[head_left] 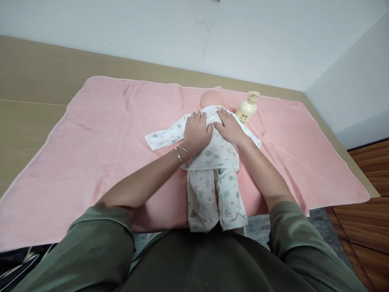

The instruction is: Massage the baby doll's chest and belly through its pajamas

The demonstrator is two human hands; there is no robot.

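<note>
A baby doll (pixel 212 156) in a white printed top and trousers lies stretched out, its bald head (pixel 212 99) toward the wall and its legs toward me. No face shows on it. My left hand (pixel 197 132), with a silver bangle at the wrist, rests flat on the left side of the doll's upper body. On the right side my right hand (pixel 229 126) lies flat near the shoulder, fingers outstretched. The thumbs point toward each other, a little apart. One sleeve (pixel 164 138) spreads out to the left; the other is partly covered by my right hand and forearm.
A pale yellow pump bottle (pixel 247 108) stands just right of the doll's head. Beneath everything a pink blanket (pixel 100 134) covers much of the wooden table (pixel 30 81). A white wall (pixel 152 36) closes the far side. Brown wooden panels (pixel 367 207) stand at right.
</note>
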